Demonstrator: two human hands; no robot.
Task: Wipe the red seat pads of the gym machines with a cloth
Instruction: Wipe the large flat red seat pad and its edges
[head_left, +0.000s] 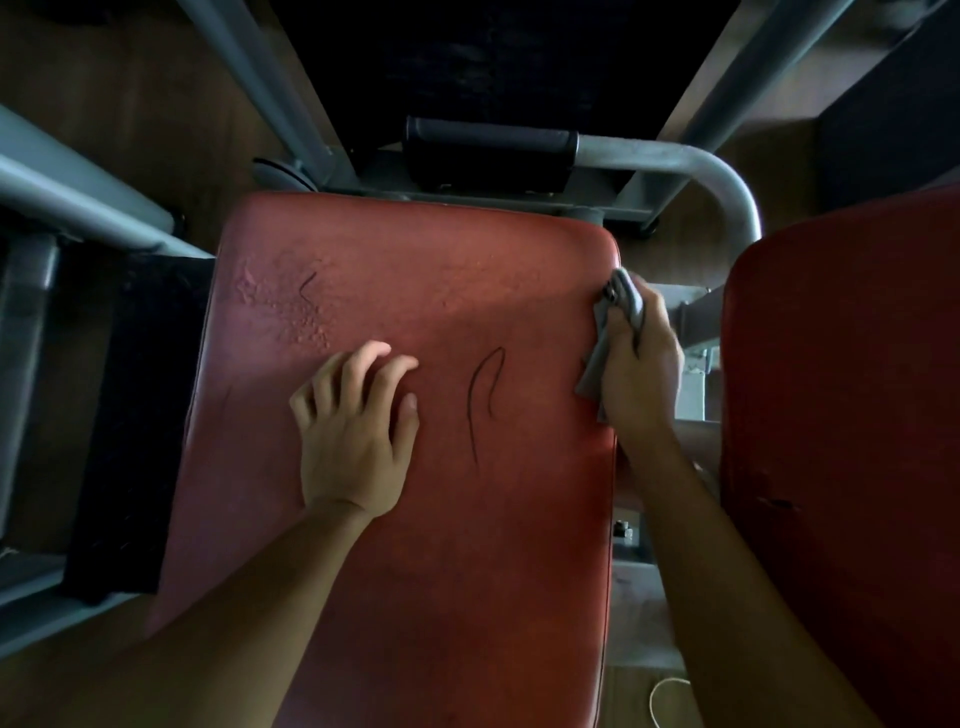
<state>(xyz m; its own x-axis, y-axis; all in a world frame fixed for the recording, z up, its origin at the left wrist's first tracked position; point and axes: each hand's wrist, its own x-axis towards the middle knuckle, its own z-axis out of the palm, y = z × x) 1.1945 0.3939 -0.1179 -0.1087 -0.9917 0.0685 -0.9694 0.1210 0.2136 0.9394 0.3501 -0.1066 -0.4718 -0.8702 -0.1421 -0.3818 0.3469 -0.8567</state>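
Note:
A worn red seat pad (447, 291) fills the middle of the head view, with cracked patches at its far left and dark curved cuts near its centre. My left hand (353, 431) rests on the pad with its fingers spread and holds nothing. My right hand (641, 374) is at the pad's right edge, closed around a grey cloth (602, 358) that presses against the side of the pad. A second red pad (841, 415) stands at the right.
Grey metal frame tubes (691, 161) run around the far end of the pad. A black padded roller (491, 150) sits just beyond it. Black blocks (135, 415) lie to the left. A wooden floor and a pale cord (660, 696) show below right.

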